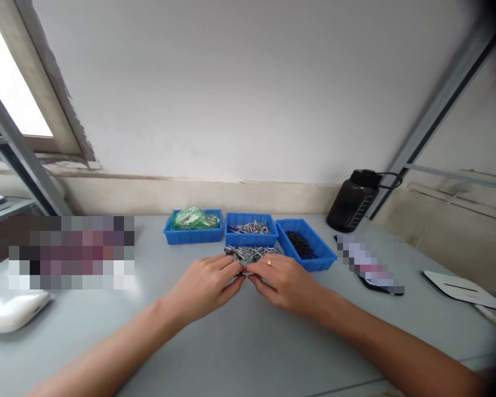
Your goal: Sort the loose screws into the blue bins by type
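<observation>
My left hand (206,284) and my right hand (283,284) meet fingertip to fingertip at the near edge of a loose pile of small silver metal pins (250,252) on the grey table (240,342). Both hands have their fingers drawn together in a pinch; what they grip is too small to make out. A ring shows on my right hand. Behind the pile stand three blue trays: the left tray (193,234) holds green plastic bags, the middle tray (250,236) silver pins, the right tray (314,259) small black parts.
A dark water bottle (353,201) stands at the back right by a slanted metal post. A black-edged flat item (376,284) and a white flat device (463,286) lie to the right. A white object (12,311) lies at the left edge.
</observation>
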### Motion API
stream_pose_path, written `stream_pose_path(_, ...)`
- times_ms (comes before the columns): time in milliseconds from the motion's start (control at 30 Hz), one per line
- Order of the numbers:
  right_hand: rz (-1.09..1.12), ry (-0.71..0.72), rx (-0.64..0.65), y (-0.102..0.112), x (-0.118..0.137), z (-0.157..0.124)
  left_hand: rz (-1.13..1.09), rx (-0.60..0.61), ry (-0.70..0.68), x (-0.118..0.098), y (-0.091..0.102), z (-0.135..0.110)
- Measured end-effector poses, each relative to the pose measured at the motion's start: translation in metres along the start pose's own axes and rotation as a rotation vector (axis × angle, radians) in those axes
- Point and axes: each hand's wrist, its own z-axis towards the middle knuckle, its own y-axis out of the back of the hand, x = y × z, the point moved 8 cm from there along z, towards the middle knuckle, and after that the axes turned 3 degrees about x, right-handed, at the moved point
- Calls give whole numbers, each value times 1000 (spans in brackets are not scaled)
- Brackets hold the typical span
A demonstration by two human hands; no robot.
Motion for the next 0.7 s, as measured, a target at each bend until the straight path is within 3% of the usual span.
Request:
stream_pose_path(167,-5,90,50,-1,11,0,-101,15,59,4,-2,0)
stream_pose_path(367,-38,100,100,-8,10,-1,-189,36,67,3,-1,1)
stream_pose_path(700,-45,68,59,0,7,1,-281,-5,129,9,-1,0)
